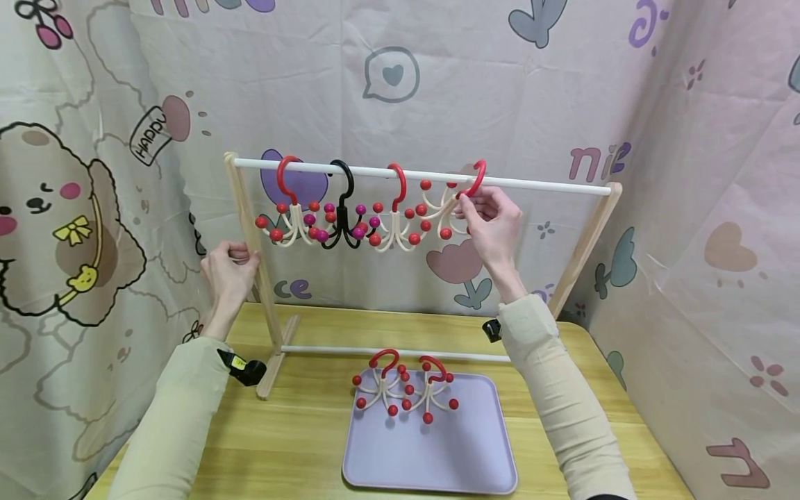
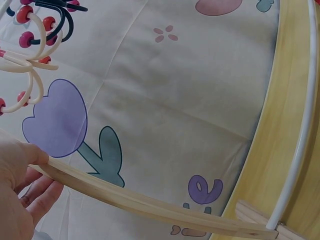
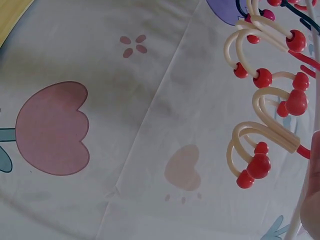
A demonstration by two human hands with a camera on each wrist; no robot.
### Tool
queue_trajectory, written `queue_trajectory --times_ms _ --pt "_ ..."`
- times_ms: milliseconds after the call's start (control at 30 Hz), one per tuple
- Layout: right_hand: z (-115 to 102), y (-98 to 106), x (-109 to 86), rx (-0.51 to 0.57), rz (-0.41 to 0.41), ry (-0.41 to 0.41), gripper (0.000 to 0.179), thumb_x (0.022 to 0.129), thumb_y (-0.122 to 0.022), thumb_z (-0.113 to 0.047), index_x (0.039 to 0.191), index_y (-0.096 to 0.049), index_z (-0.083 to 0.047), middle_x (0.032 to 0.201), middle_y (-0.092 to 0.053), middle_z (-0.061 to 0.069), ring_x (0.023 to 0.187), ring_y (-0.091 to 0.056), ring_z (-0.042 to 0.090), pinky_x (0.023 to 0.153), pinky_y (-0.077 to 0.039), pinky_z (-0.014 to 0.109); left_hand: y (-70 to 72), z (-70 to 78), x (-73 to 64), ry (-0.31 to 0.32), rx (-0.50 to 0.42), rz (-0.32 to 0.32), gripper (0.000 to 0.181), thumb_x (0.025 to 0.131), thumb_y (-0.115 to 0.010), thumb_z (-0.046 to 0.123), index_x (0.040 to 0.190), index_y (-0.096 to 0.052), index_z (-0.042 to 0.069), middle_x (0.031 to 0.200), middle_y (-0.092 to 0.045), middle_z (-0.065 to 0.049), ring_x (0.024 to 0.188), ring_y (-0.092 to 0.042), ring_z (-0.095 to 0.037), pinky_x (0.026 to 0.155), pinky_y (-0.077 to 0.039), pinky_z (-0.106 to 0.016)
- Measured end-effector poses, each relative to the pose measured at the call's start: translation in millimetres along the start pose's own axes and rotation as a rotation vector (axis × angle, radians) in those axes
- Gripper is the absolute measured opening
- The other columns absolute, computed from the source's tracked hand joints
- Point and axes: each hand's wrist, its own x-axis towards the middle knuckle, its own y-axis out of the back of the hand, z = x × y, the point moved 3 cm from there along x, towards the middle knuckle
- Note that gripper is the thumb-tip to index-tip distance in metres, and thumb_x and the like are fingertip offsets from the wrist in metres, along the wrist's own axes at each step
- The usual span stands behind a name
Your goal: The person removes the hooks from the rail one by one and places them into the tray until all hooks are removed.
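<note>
My right hand (image 1: 496,219) pinches a cream claw-shaped hanger (image 1: 445,208) near the base of its red hook. That hook (image 1: 480,173) is at the white top rod (image 1: 537,184); I cannot tell whether it bears on it. In the right wrist view the hanger's curved arms (image 3: 255,127) end in red balls, and only a bit of the hand (image 3: 312,195) shows. My left hand (image 1: 230,274) holds the rack's left wooden post (image 1: 262,292), thumb and fingers on either side of the post (image 2: 125,195) in the left wrist view.
Left of the held hanger hang a red-hooked hanger (image 1: 395,229), a black one (image 1: 342,215) and another red-hooked one (image 1: 294,222). Two more red-hooked hangers, left (image 1: 383,389) and right (image 1: 430,389), lie on a lilac tray (image 1: 431,465). A lower rod (image 1: 400,353) crosses behind the tray.
</note>
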Motion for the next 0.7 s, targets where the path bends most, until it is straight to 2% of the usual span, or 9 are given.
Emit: queue_trajectory --times_ms 433,700 --pt "-2.0 14.3 -3.3 0.009 0.045 0.032 0.021 0.09 -0.071 -0.001 0.104 -0.066 0.014 0.091 -0.069 0.036 0.066 -0.069 -0.001 0.059 -0.054 0.014 0.5 -1.1 -0.8 -0.007 -0.004 0.001 0.023 0.089 -0.07 0.009 0.105 -0.069 -0.007 0.098 -0.074 -0.028 0.061 -0.038 0.02 0.081 -0.039 -0.028" --pt "0.4 26.4 -7.0 -0.033 0.066 0.024 0.019 0.091 -0.069 -0.001 0.105 -0.066 0.013 0.097 -0.07 0.035 0.07 -0.07 -0.001 0.07 -0.057 0.016 0.3 -0.9 -0.4 0.003 0.0 -0.009 0.024 0.089 -0.069 0.01 0.107 -0.069 -0.006 0.099 -0.074 -0.027 0.063 -0.039 0.018 0.079 -0.038 -0.025"
